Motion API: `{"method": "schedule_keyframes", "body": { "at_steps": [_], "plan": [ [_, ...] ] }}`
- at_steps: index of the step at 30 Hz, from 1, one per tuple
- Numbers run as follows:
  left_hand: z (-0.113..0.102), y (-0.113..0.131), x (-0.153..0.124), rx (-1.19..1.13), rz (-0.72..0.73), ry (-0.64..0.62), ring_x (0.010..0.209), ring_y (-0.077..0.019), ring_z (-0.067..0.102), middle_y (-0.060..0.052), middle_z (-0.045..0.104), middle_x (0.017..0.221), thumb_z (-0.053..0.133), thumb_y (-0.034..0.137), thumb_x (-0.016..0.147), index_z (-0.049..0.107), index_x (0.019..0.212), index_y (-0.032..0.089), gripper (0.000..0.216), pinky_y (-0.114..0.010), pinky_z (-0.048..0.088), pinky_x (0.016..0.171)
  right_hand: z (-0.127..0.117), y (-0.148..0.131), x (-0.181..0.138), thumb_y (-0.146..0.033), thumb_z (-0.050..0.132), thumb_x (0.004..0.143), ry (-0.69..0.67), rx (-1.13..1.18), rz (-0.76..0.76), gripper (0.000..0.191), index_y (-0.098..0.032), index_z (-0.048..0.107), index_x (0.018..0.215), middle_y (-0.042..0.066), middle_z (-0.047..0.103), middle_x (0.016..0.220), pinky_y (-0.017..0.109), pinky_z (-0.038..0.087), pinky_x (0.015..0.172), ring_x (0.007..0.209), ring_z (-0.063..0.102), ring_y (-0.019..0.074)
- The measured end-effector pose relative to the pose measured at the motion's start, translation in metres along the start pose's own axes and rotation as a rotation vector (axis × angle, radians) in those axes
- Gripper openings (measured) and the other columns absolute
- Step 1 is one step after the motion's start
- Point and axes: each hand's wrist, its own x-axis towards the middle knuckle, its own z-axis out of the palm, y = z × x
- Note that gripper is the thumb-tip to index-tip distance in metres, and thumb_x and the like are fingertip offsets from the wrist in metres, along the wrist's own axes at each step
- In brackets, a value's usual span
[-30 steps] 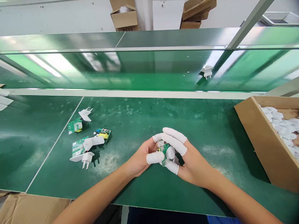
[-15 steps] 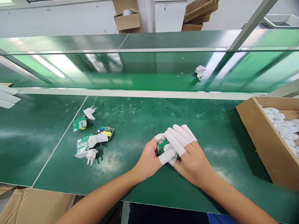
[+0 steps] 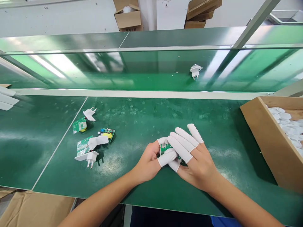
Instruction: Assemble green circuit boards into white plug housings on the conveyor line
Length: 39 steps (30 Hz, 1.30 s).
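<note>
Both hands meet low over the green bench top, fingertips in white finger cots. My left hand is curled round a small green circuit board, thumb pressed across its front. My right hand lies over the same board from the right, fingers stretched out and laid across it, thumb tucked under. A white part beneath the board is mostly hidden by the fingers.
At the left lie loose green circuit boards and white plug covers. A cardboard box of white parts stands at the right. One white plug piece rides the glossy conveyor belt behind. More cardboard boxes stand at the back wall.
The hands have gone from cupping the board with a white round part showing to lying flatter over it. The right fingers have straightened. The plug piece on the belt has drifted left.
</note>
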Motion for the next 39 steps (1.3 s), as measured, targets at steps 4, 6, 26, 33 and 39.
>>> {"method": "schedule_keyframes", "body": {
  "at_steps": [4,6,26,33,39],
  "plan": [
    [-0.005,0.001,0.0,0.028,0.015,-0.04,0.08,-0.0155,0.057,-0.003,0.067,0.089,0.058,0.027,0.082,0.059,0.112,0.02,0.031,-0.027,0.045,0.076,-0.001,0.001,0.0,-0.013,0.065,0.074,-0.002,0.018,-0.019,0.059,-0.007,0.044,0.129,0.017,0.065,0.109,0.064,0.032,0.101,0.115,0.052,0.0328],
    [-0.007,0.001,0.0,0.028,0.009,-0.056,0.081,-0.0152,0.057,-0.003,0.066,0.09,0.058,0.027,0.082,0.059,0.112,0.021,0.03,-0.026,0.045,0.077,-0.001,0.001,0.0,-0.013,0.066,0.074,-0.011,0.023,-0.019,0.058,-0.006,0.045,0.127,0.018,0.065,0.109,0.064,0.032,0.1,0.116,0.051,0.0331],
    [-0.009,-0.001,-0.001,0.097,-0.009,0.038,0.066,-0.012,0.049,-0.001,0.061,0.074,0.074,0.026,0.066,0.067,0.088,0.016,0.026,-0.023,0.044,0.062,-0.001,-0.002,0.001,-0.014,0.059,0.079,-0.002,0.028,-0.033,0.046,-0.011,0.051,0.124,0.014,0.065,0.11,0.065,0.03,0.101,0.117,0.05,0.0323],
    [-0.006,0.0,-0.002,0.106,0.064,0.004,0.061,-0.0103,0.044,0.001,0.055,0.066,0.074,0.023,0.065,0.066,0.08,0.016,0.018,-0.022,0.04,0.06,-0.002,-0.005,0.003,-0.013,0.063,0.078,0.057,-0.001,-0.072,0.034,-0.007,0.059,0.111,0.013,0.068,0.104,0.066,0.029,0.101,0.109,0.057,0.0322],
    [-0.005,0.004,-0.002,0.181,0.079,0.04,0.057,-0.0094,0.04,0.003,0.049,0.059,0.075,0.026,0.063,0.061,0.071,0.014,0.019,-0.021,0.037,0.055,0.001,-0.005,0.002,-0.013,0.061,0.079,0.064,-0.001,-0.095,0.039,-0.011,0.056,0.117,0.012,0.068,0.105,0.065,0.029,0.102,0.114,0.054,0.0304]
  ]
}}
